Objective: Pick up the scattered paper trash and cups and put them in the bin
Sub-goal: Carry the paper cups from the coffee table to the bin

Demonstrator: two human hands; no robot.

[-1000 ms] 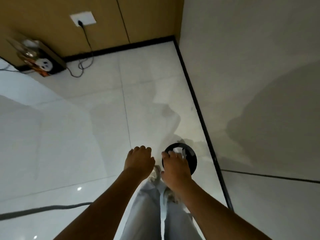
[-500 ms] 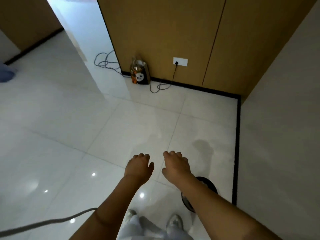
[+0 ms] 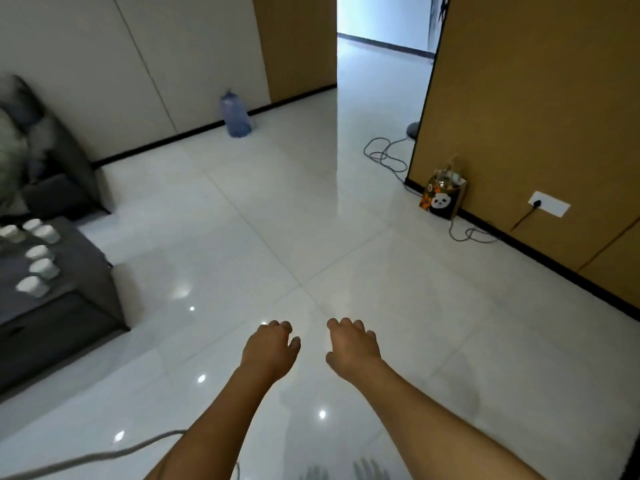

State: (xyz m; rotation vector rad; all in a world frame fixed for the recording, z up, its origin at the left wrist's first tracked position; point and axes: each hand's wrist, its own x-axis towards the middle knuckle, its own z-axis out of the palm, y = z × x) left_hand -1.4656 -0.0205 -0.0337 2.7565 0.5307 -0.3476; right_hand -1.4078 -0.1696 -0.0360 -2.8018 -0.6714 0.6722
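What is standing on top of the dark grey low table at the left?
Six white cups stand in a loose row on the dark grey low table. Their contents are too blurred to tell.

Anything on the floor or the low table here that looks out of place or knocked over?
Nothing is spilled or tipped. The white cups stand upright on the dark low table. Only the loose cable coiled across the doorway floor looks untidy. Both hands are empty.

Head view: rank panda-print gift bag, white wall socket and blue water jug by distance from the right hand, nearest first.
From the right hand:
1. Panda-print gift bag, ahead and to the right, at the brown wall's corner.
2. White wall socket, farther right on the brown wall.
3. Blue water jug, far ahead and to the left, against the white wall.
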